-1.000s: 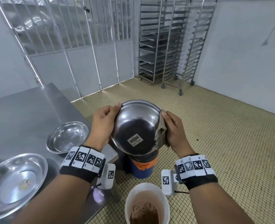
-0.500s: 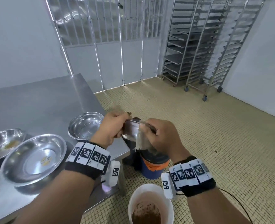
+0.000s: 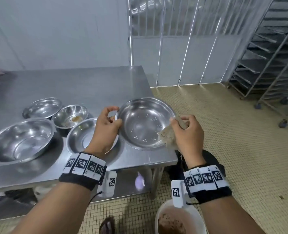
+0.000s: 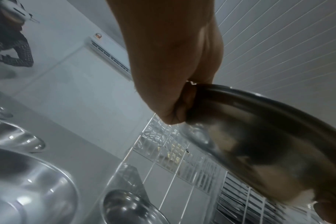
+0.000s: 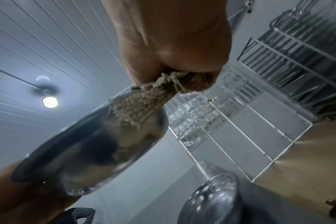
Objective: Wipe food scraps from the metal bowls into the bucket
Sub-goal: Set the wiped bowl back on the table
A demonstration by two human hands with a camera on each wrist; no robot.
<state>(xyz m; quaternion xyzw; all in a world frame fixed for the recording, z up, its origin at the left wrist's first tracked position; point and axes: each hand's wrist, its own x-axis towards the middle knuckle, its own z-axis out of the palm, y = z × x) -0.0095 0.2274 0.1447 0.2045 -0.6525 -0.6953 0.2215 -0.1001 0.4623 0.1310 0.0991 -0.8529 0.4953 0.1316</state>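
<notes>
A shiny metal bowl (image 3: 144, 123) is held face up over the near right corner of the steel table (image 3: 82, 85). My left hand (image 3: 108, 123) pinches its left rim (image 4: 199, 89). My right hand (image 3: 184, 130) grips a beige fibrous rag (image 3: 166, 136) against the bowl's right rim; the rag (image 5: 142, 104) drapes over the rim in the right wrist view. The white bucket (image 3: 195, 215), with brown scraps inside, stands on the floor below my right forearm. A small bowl (image 3: 70, 118) on the table holds brownish scraps.
Three more metal bowls sit on the table: a large one (image 3: 21, 141) at left, one (image 3: 45, 107) behind, and one (image 3: 82, 137) under my left hand. A dark bin (image 3: 209, 157) stands by the table corner. Wheeled tray racks (image 3: 271, 53) stand at right on the tiled floor.
The bowl has swung from tilted over the bucket, underside toward me, back to face up over the table corner. Both hands moved left with it, and my view turned toward the table.
</notes>
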